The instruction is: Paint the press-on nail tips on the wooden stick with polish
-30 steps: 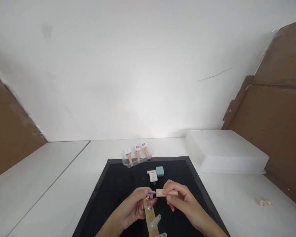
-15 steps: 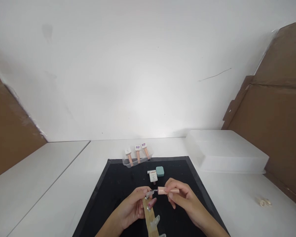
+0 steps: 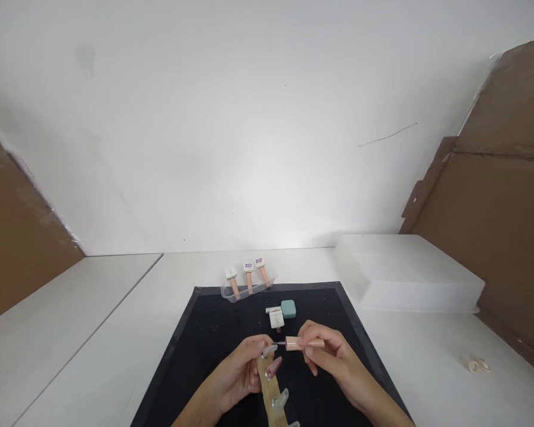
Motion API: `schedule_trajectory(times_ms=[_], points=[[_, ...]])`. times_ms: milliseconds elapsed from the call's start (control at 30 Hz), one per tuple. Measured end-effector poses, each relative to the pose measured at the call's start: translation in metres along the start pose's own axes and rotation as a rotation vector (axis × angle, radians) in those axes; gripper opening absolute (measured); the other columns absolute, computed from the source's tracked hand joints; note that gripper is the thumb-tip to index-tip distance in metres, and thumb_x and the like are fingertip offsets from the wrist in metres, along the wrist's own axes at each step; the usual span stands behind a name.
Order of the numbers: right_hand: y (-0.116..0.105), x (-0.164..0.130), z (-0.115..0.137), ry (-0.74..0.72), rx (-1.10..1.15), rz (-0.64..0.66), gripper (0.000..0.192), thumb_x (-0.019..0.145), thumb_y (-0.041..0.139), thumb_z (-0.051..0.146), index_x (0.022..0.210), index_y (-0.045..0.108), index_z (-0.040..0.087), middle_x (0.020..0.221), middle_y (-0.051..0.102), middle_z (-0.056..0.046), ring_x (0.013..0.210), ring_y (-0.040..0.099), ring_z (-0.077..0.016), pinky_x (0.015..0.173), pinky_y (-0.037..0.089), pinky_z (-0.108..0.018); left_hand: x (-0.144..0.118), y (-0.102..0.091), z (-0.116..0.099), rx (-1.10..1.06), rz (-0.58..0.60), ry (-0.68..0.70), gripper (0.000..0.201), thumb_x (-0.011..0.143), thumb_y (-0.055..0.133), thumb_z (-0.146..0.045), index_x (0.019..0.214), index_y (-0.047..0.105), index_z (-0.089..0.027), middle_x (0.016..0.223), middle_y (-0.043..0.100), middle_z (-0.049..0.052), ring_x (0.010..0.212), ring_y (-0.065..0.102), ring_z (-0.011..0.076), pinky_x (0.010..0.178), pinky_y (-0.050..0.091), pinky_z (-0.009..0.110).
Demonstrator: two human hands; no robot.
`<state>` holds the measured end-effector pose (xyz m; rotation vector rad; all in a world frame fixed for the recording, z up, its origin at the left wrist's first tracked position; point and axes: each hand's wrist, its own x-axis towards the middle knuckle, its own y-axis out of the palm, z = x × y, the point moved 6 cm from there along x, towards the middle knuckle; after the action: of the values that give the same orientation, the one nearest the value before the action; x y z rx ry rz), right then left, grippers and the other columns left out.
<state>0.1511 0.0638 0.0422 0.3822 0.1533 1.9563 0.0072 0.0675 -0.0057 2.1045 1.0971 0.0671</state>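
Observation:
My left hand (image 3: 242,370) grips the top end of a wooden strip (image 3: 271,394) that carries several false nail tips. One nail tip (image 3: 273,367) has a pinkish coat; another nail tip (image 3: 280,400), lower down, looks clear. Between the fingers of my right hand (image 3: 327,353) is the peach cap of a nail polish brush (image 3: 296,343). Its bristle end points left and is at the uppermost nail tip (image 3: 269,350); whether it touches cannot be made out. Just beyond stands a white polish bottle (image 3: 276,318), beside a mint-green square case (image 3: 288,308).
A clear tray (image 3: 253,290) with three peach-capped polish bottles (image 3: 248,276) sits at the black mat's (image 3: 231,314) far edge. On the right are a white plastic bin (image 3: 418,279) and small cream-coloured rings (image 3: 476,364). Brown cardboard (image 3: 493,207) stands along the right side.
The brush in my right hand has shifted very slightly to the right. My left hand and the wooden strip stay almost in place.

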Motion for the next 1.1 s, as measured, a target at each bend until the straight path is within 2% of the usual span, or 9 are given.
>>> schedule_trajectory(times_ms=[833,1100], points=[[-0.0025,0.0007,0.0016,0.008,-0.030,-0.021,0.009,0.081,0.062,0.024,0.077,0.069,0.020,0.077,0.049,0.000,0.058,0.043,-0.0100,0.050,0.035,-0.023,0.0028,-0.0043,0.0000,-0.058,0.060,0.048,0.019,0.082,0.052,-0.027,0.068,0.054,-0.015,0.052,0.049,-0.002,0.040,0.027,0.0030,0.038,0.014,0.014],[-0.0081,-0.0010,0.0016,0.010,-0.029,-0.081,0.012,0.081,0.062,0.029,0.078,0.067,0.019,0.072,0.047,0.001,0.056,0.044,-0.0100,0.049,0.036,-0.023,0.0007,-0.0041,0.0005,-0.008,0.065,0.050,0.021,0.077,0.060,-0.034,0.070,0.052,-0.016,0.053,0.049,-0.003,0.040,0.028,0.0031,0.039,0.014,0.015]])
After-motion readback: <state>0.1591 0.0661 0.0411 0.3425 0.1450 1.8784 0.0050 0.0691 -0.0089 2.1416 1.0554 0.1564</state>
